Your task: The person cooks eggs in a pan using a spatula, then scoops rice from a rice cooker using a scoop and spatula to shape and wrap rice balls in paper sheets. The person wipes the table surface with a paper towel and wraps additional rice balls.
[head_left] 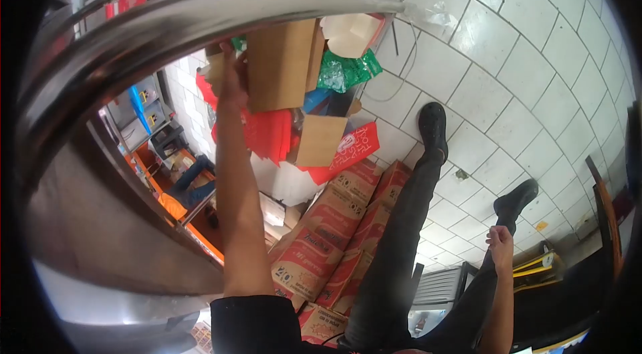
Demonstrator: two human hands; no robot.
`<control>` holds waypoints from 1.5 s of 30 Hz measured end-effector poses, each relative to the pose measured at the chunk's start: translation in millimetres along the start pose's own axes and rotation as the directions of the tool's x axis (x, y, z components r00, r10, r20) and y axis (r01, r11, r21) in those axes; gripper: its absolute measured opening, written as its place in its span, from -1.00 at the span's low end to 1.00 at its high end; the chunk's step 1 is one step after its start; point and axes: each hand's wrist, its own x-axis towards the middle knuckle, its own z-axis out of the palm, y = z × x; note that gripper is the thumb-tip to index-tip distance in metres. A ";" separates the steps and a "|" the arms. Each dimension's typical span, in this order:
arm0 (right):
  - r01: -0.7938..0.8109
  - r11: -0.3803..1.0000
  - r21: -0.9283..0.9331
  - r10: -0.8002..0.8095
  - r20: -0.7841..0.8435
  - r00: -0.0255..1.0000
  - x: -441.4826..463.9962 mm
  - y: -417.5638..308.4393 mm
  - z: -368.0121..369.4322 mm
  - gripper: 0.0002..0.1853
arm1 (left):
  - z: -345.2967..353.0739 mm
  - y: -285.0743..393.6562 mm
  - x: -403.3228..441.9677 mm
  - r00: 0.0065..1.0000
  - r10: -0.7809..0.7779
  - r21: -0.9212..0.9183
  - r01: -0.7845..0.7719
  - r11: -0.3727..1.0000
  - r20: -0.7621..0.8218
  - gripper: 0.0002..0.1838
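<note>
My left hand is at the left side of a brown cardboard box, with its arm stretched out below a curved metal rail. Part of that hand lies against the box, and its fingertips are hard to make out. Red bags, a green plastic bag and a smaller cardboard piece lie around the box. Over my thigh, my right hand hangs with its fingers curled together; whether anything is between them is too small to tell.
Red and brown printed cartons are stacked beside my leg. White floor tiles extend under my black shoes. An orange shelf unit stands at the left, a grey crate at the bottom, and yellow items at the lower right.
</note>
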 end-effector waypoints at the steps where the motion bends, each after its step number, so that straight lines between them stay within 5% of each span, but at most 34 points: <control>1: 0.028 0.999 0.024 -0.027 -0.020 0.999 4.7 -0.6 -3.7 -0.81 | -0.1 1.3 14.1 1.000 -0.004 -0.104 0.007 0.995 0.029 -0.35; 8: -0.073 0.996 0.056 0.077 -0.077 0.994 12.6 -1.7 -1.2 -0.85 | 0.6 -1.1 102.8 0.978 0.148 -0.123 -0.167 0.978 -0.148 -0.40; 12: -0.090 0.996 -0.020 0.090 0.001 0.996 22.7 44.9 15.5 -0.81 | 0.8 -2.8 111.8 0.951 0.210 -0.046 -0.225 0.973 -0.228 -0.44; 17: -0.135 0.991 -0.022 0.135 0.016 0.991 11.0 -0.3 30.9 -0.81 | 2.4 1.8 91.6 0.913 0.263 -0.018 -0.282 0.959 -0.312 -0.47; 21: -0.055 0.991 0.122 0.055 0.008 0.998 7.3 -21.6 21.3 -0.77 | -11.4 3.2 35.6 0.840 0.370 0.132 -0.347 0.929 -0.397 -0.50; 24: -0.006 0.985 0.171 0.011 -0.032 0.999 4.4 -15.5 9.6 -0.83 | -33.7 3.7 -43.6 0.761 0.570 0.627 -0.288 0.724 -0.308 -0.43; 26: 0.028 0.975 0.221 0.001 -0.130 0.991 -5.5 -6.5 0.0 -0.85 | 34.4 9.0 -120.5 0.668 0.454 0.324 -0.319 0.891 -0.589 -0.30; 28: 0.188 0.979 0.077 -0.172 -0.184 0.968 -22.4 13.8 -6.0 -0.88 | 104.9 -8.7 -224.0 0.711 0.347 0.353 -0.147 0.924 -0.612 -0.35; 29: 0.176 0.937 0.301 -0.142 -0.133 0.981 -47.9 -6.6 -6.6 -0.88 | 135.4 -25.1 -273.2 0.859 0.323 0.228 -0.248 0.941 -0.397 -0.38; 30: 0.340 0.875 0.346 -0.335 -0.075 0.939 -63.3 5.2 -6.7 -0.80 | 175.3 -26.4 -329.0 0.933 0.333 0.426 -0.250 0.869 -0.133 -0.43; 31: 0.339 0.789 0.512 -0.415 0.039 0.909 -81.4 7.6 -5.3 -0.55 | 207.7 -35.6 -377.2 0.990 -0.060 0.443 -0.003 0.896 0.128 -0.46; 33: 0.260 0.712 0.652 -0.424 0.104 0.900 -144.3 -29.1 -42.5 -0.37 | 280.9 -36.1 -481.4 0.717 -0.142 0.638 -0.489 0.594 0.682 -0.53; 34: 0.211 0.669 0.713 -0.427 0.136 0.894 -177.0 -47.3 -62.6 -0.27 | 309.6 -34.6 -528.9 0.418 -0.326 0.524 -0.571 0.632 0.848 -0.56; 35: 0.308 0.546 0.779 -0.408 -0.073 0.910 -200.3 -48.9 -84.4 -0.33 | 338.4 -26.8 -574.3 0.322 -0.145 0.315 -0.578 0.752 0.936 -0.60; 36: 0.413 0.415 0.811 -0.370 -0.264 0.891 -220.7 -34.2 -106.4 -0.38 | 364.9 -13.8 -618.3 0.238 0.032 0.105 -0.540 0.835 0.971 -0.64; 38: 0.547 0.334 0.768 -0.302 -0.463 0.833 -255.2 19.3 -155.5 -0.48 | 412.1 20.0 -681.0 -0.105 -0.052 -0.034 -0.680 0.733 0.993 -0.67; 39: 0.401 0.338 0.851 -0.235 -0.336 0.912 -301.9 39.1 -200.9 -0.52 | 433.4 31.6 -711.9 -0.245 -0.118 -0.106 -0.739 0.665 0.962 -0.68; 42: 0.694 0.305 0.652 -0.126 -0.695 0.708 -325.3 147.8 -241.3 -0.53 | 480.7 33.6 -810.3 -0.667 -0.110 -0.581 -0.709 0.400 0.737 -0.75; 43: 0.597 0.520 0.611 0.002 -0.700 0.714 -336.8 186.7 -256.4 -0.55 | 490.9 38.0 -853.8 -0.594 -0.193 -0.469 -0.762 0.446 0.781 -0.72; 44: 0.739 0.462 0.490 0.066 -0.850 0.523 -356.4 220.3 -274.8 -0.58 | 506.5 27.4 -889.9 -0.595 -0.196 -0.444 -0.746 0.497 0.780 -0.71; 45: 0.716 0.467 0.520 0.204 -0.851 0.485 -373.1 255.7 -294.7 -0.61 | 521.1 14.7 -918.7 -0.589 -0.200 -0.410 -0.731 0.545 0.783 -0.70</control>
